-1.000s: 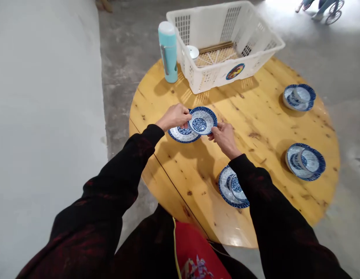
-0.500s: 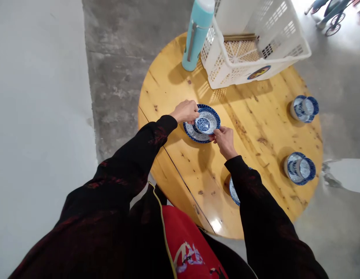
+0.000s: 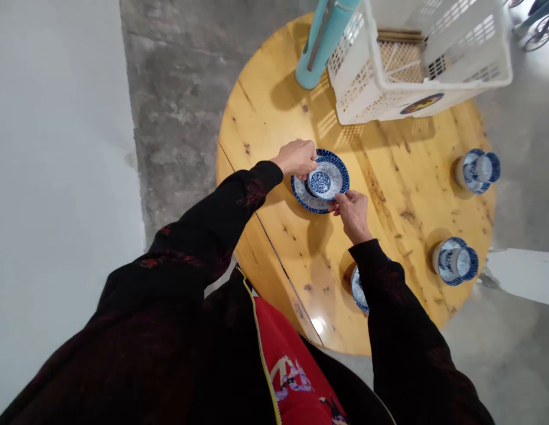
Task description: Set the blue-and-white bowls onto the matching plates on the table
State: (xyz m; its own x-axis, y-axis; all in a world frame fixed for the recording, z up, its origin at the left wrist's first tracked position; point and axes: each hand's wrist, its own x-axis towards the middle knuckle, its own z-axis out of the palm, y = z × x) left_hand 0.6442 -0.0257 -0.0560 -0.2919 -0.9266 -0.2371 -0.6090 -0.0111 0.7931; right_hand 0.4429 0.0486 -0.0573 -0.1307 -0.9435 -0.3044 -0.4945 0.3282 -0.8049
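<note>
Both my hands grip a small blue-and-white bowl [image 3: 328,179] by its rim, over a larger blue-patterned bowl [image 3: 319,208] on the round table. My left hand [image 3: 297,158] is closed on the rim's upper left, and its fingers partly hide the rim. On the lower right, my right hand [image 3: 352,213] pinches the edge between thumb and fingers. The small bowl sits within the larger one's outline; I cannot tell whether they touch. Under my right forearm a further blue-and-white dish [image 3: 358,292] shows only in part.
A white plastic crate [image 3: 367,103] and a turquoise flask [image 3: 316,56] stand at the table's far side. Two nested sets of blue-and-white bowls, an upper one [image 3: 473,172] and a lower one [image 3: 450,262], are at the right. The wooden table [image 3: 257,127] has a seam near me.
The view has shifted, so the table and crate sit a little differently in it. My hands still hold the small bowl over the larger one, with little visible movement between them.
</note>
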